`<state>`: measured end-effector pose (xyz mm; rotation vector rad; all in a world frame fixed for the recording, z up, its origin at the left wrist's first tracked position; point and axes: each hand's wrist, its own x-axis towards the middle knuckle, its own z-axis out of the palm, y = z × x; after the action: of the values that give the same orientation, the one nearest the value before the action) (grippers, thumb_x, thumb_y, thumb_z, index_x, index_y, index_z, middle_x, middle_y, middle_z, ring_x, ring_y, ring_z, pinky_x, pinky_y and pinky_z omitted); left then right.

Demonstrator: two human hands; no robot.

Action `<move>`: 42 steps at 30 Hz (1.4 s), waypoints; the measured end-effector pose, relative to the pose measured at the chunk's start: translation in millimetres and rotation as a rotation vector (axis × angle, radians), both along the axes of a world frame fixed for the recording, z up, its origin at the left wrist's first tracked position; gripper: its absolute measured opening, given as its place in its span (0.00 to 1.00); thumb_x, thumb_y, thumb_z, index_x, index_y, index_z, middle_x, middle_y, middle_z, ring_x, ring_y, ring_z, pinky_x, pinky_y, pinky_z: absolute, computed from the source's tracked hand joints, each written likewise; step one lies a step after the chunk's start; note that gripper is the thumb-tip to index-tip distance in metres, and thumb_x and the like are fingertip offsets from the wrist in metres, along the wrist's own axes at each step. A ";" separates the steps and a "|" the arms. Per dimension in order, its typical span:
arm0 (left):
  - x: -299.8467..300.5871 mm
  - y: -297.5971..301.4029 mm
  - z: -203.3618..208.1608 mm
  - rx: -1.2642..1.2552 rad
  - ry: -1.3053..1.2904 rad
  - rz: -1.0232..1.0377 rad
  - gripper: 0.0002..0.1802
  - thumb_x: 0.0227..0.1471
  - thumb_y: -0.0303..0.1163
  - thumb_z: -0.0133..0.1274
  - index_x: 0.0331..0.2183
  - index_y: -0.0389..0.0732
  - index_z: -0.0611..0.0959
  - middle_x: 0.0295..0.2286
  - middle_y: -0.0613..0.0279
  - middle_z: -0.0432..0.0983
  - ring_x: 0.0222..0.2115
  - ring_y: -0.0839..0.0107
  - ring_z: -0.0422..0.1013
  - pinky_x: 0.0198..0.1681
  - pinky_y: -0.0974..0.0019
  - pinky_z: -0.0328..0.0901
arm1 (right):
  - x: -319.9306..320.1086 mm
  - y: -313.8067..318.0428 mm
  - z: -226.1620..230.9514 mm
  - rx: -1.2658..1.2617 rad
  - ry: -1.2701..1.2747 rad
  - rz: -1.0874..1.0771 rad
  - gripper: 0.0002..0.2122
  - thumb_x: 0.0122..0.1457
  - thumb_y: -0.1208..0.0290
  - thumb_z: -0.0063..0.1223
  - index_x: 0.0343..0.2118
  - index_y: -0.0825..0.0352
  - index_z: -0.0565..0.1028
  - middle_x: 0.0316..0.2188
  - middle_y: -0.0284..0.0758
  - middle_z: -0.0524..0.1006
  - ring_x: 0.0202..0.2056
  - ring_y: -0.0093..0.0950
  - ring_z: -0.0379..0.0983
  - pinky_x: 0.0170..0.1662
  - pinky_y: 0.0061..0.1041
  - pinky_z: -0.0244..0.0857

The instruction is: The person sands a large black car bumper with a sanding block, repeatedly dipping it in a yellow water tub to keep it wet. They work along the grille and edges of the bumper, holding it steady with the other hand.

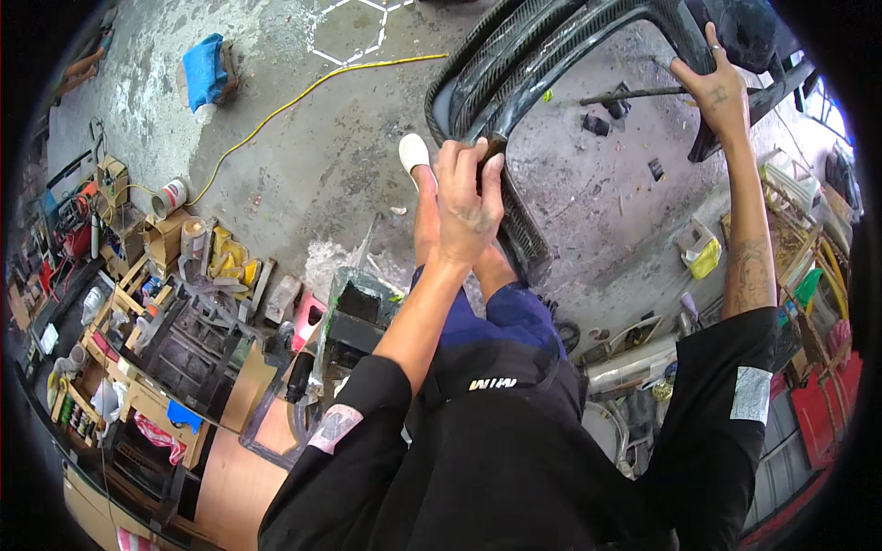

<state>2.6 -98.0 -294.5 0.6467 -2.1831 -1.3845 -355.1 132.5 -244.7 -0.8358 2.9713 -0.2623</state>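
A large black carbon-fibre car bumper part (528, 69) with curved bars and wide openings leans in front of me. My left hand (470, 197) is closed at its near edge, the thumb and fingers pinched together. A small brownish bit (496, 146) shows at the fingertips, but what they hold is mostly hidden. My right hand (721, 92) reaches far to the right and grips the part's bar, thumb on one side and fingers stretched over the other. A lower arm of the part (525, 234) runs down past my left hand towards my knees.
A yellow hose (303, 92) curves over the concrete floor, past a can (169, 198) and a blue-covered block (206, 73). Cluttered wooden shelving (138, 340) stands on the left. Pipes and scrap (634, 363) lie to the right, near a yellow-and-white bag (702, 253).
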 end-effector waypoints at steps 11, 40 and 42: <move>2.9 -24.5 17.5 0.034 -0.121 0.201 0.17 0.57 0.28 0.66 0.47 0.34 0.81 0.37 0.57 0.76 0.35 0.69 0.74 0.40 0.66 0.70 | 17.2 -22.6 16.4 -0.069 -0.104 -0.094 0.42 0.54 0.52 0.70 0.72 0.53 0.64 0.46 0.49 0.84 0.37 0.31 0.85 0.35 0.32 0.82; -15.1 -10.9 21.1 -0.074 -0.062 0.100 0.12 0.56 0.21 0.64 0.42 0.31 0.80 0.39 0.49 0.74 0.35 0.57 0.74 0.41 0.59 0.70 | 35.8 -56.0 43.9 -0.087 -0.101 -0.118 0.48 0.47 0.61 0.71 0.72 0.67 0.61 0.59 0.59 0.75 0.60 0.45 0.74 0.64 0.34 0.65; -11.3 -7.8 16.6 -0.107 -0.061 0.065 0.11 0.56 0.20 0.62 0.41 0.30 0.79 0.39 0.48 0.74 0.36 0.54 0.74 0.42 0.58 0.70 | 38.7 -50.9 41.8 -0.117 -0.097 -0.142 0.48 0.47 0.61 0.71 0.72 0.67 0.61 0.59 0.59 0.75 0.60 0.45 0.74 0.64 0.34 0.65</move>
<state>-8.7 -105.8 -278.0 0.7222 -2.2456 -1.2205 -316.4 81.6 -202.9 -0.6031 2.9505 -0.4725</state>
